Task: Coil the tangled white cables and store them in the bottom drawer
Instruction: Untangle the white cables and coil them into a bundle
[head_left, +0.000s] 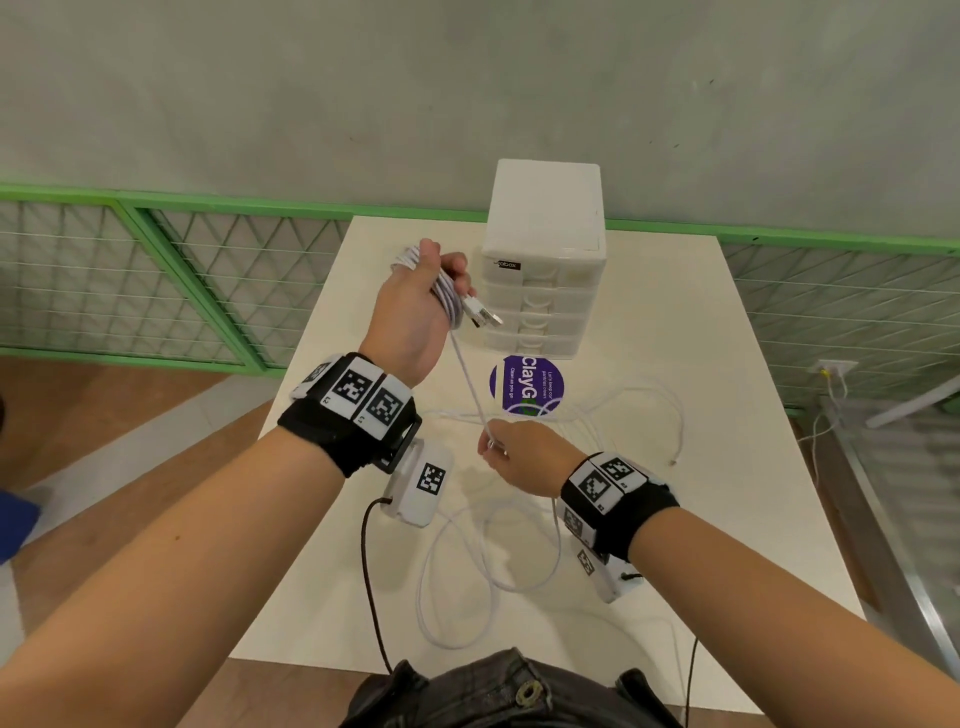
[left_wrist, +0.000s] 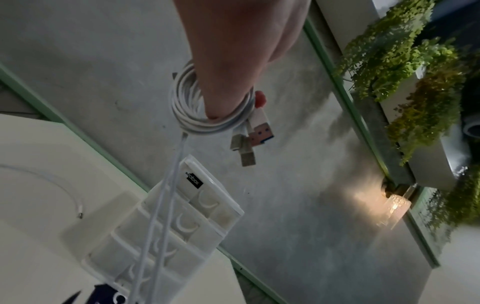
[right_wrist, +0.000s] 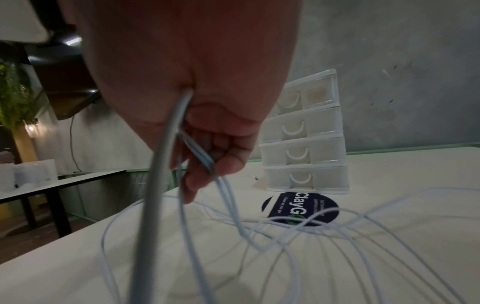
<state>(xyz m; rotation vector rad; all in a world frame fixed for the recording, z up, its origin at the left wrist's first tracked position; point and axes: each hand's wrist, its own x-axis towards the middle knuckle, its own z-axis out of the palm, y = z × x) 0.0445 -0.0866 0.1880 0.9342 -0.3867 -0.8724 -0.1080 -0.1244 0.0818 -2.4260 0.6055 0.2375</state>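
Bare forearms, each with a black wrist strap (head_left: 358, 431) carrying white blocks printed with black square markers. A white camera box (head_left: 418, 483) hangs under each wrist, trailing a thin black cable (head_left: 370, 577). Dark jeans (head_left: 498, 691) with a metal button (head_left: 529, 692).

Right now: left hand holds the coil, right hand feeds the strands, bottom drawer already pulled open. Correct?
One error: the bottom drawer is shut, flush with the other three, as the right wrist view shows. The rest stands: the left hand holds the coil, and the right hand pinches the strands.
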